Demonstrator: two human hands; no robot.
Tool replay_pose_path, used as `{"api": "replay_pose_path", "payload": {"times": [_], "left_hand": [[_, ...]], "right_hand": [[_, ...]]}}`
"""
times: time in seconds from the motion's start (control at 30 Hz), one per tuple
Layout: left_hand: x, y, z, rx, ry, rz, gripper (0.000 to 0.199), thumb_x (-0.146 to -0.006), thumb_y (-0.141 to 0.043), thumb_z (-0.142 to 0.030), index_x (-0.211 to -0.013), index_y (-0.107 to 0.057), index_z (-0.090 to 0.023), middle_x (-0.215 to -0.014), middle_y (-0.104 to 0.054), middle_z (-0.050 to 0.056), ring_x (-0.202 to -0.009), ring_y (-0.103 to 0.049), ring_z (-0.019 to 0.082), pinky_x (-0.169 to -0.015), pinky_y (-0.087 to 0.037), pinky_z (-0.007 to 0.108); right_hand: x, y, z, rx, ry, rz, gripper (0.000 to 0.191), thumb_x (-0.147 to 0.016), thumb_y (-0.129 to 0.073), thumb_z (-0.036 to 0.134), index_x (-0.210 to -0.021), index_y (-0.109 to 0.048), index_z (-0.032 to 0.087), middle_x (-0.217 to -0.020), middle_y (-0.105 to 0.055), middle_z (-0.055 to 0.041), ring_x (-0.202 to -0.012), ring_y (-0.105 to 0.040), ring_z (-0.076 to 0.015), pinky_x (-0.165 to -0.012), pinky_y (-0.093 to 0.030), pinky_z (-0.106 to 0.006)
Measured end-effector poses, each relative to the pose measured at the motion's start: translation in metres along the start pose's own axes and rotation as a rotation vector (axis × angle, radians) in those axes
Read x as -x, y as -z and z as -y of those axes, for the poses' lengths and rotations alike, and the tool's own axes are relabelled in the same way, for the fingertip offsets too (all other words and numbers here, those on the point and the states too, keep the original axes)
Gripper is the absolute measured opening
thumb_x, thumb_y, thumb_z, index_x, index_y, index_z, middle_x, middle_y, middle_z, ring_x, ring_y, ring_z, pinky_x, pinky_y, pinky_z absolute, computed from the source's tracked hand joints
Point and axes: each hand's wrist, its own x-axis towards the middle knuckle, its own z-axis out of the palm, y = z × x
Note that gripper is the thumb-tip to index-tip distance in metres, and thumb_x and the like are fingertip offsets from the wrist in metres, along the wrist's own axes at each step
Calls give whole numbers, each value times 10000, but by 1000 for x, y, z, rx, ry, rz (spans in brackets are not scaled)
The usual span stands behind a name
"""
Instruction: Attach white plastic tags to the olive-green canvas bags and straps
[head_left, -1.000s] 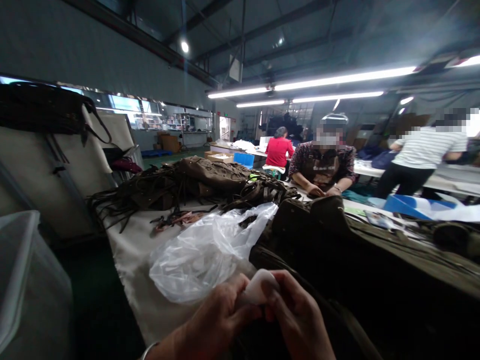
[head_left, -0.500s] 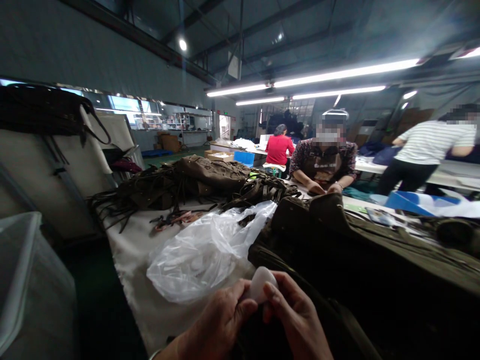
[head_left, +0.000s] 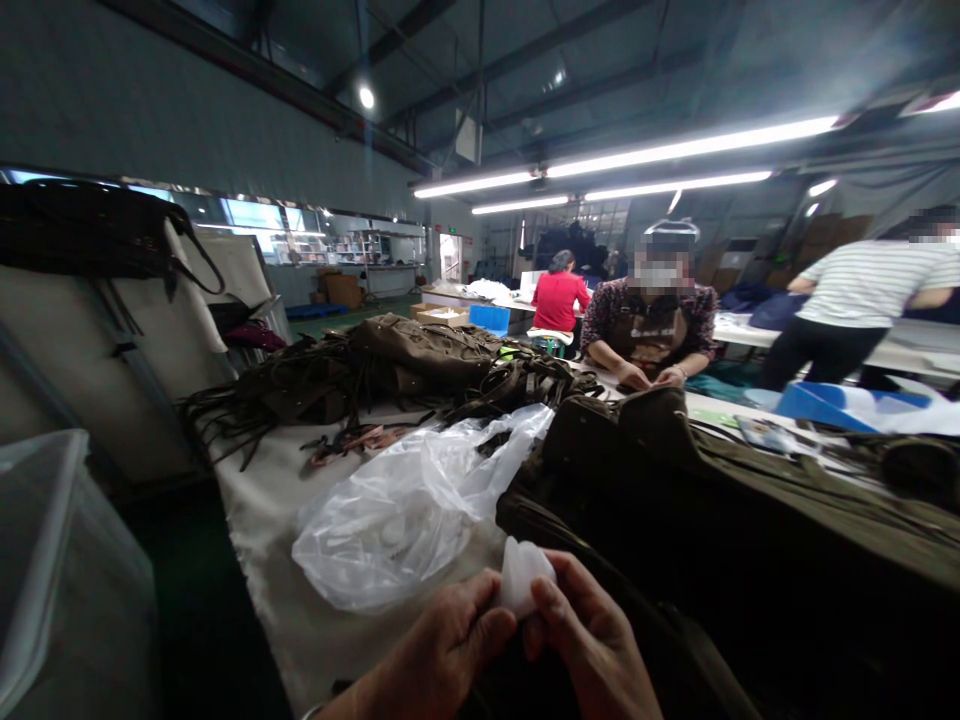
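A small white rounded piece, thin and slightly see-through [head_left: 524, 572], is pinched between both hands at the bottom centre. It shows more than one curved edge at the top; whether it is folded or several layers, I cannot make out. My left hand [head_left: 450, 630] is closed on its left side with thumb and fingers. From the right, my right hand [head_left: 592, 625] grips it, thumb across its front. Just beyond lies a clear plastic bag [head_left: 397, 520] with pale pieces inside. Dark olive canvas bags [head_left: 637, 470] lie close by on the right.
More olive bags with straps [head_left: 420, 350] are heaped across the pale table [head_left: 277, 570]. A translucent bin [head_left: 97, 590] stands at left. Across the table a co-worker [head_left: 649, 330] handles something small. Two other people are farther back, near a blue tray [head_left: 847, 400].
The white piece has turned a little in the fingers, and a second curved edge now shows at its top. Both hands stay nearly in place.
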Motion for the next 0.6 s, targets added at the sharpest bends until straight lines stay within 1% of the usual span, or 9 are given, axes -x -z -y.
{"api": "replay_pose_path", "payload": {"times": [0.1, 0.17, 0.27, 0.33, 0.37, 0.43, 0.5, 0.53, 0.6], "left_hand": [[-1, -1, 2, 19, 1, -4, 457, -1002, -421, -577, -1002, -574, -146, -892, -534, 18, -810, -464, 152, -740, -383, 255], [-2, -2, 5, 13, -14, -11, 459, -997, -434, -577, -1016, -591, -146, -926, -568, 29, -844, -496, 163, -769, -399, 257], [-2, -5, 9, -28, 6, -63, 435, -977, -490, -571, -1051, -614, -160, -952, -613, 29, -867, -540, 173, -778, -417, 252], [-2, -6, 12, -73, 37, -114, 424, -963, -513, -579, -1073, -621, -183, -969, -646, 29, -892, -565, 186, -793, -434, 253], [-1, -7, 13, -102, 44, -142, 428, -959, -514, -587, -1083, -622, -193, -988, -661, 35, -916, -574, 197, -810, -444, 259], [-1, -7, 12, -164, 34, -186, 428, -961, -499, -593, -1077, -620, -199, -1015, -684, 51, -947, -590, 214, -843, -459, 277], [-1, -7, 9, -202, -5, -183, 390, -984, -477, -557, -1048, -612, -196, -987, -698, 60, -910, -616, 212, -837, -470, 288], [-1, -7, 7, -215, -35, -169, 366, -1000, -459, -526, -1053, -608, -197, -976, -702, 64, -880, -629, 207, -820, -475, 290], [-1, -7, 6, -259, -106, -125, 341, -1028, -409, -474, -1091, -606, -204, -985, -706, 82, -840, -645, 208, -774, -482, 297]], "right_hand": [[0, 0, 0, 11, 12, -12, 469, -847, -683, 585, -1027, -665, 152, -648, -570, 14, -571, -500, -114, -562, -416, -221], [0, 0, -3, 34, 30, -43, 491, -843, -687, 577, -1096, -646, 159, -659, -575, 17, -570, -513, -121, -570, -430, -229], [1, 1, -11, 109, 105, -150, 508, -863, -675, 548, -1226, -573, 208, -670, -558, 43, -576, -528, -125, -586, -446, -230], [2, 2, -16, 221, 145, -217, 450, -881, -654, 544, -1186, -575, 222, -655, -543, 52, -569, -529, -123, -580, -441, -221], [3, 2, -16, 276, 149, -222, 414, -891, -638, 550, -1133, -593, 218, -638, -541, 50, -563, -533, -125, -573, -439, -220], [5, 2, -15, 344, 166, -170, 382, -923, -576, 565, -1042, -625, 205, -630, -553, 33, -576, -551, -135, -569, -445, -220], [6, 0, -12, 368, 222, -71, 400, -953, -509, 569, -1016, -642, 197, -672, -588, 9, -608, -569, -142, -576, -458, -217], [6, -1, -11, 383, 254, -41, 404, -958, -497, 566, -1015, -647, 195, -706, -610, -2, -623, -579, -144, -580, -467, -214], [6, -3, -10, 440, 299, -62, 391, -942, -530, 557, -967, -663, 191, -739, -639, -18, -634, -594, -149, -575, -481, -207]]}}
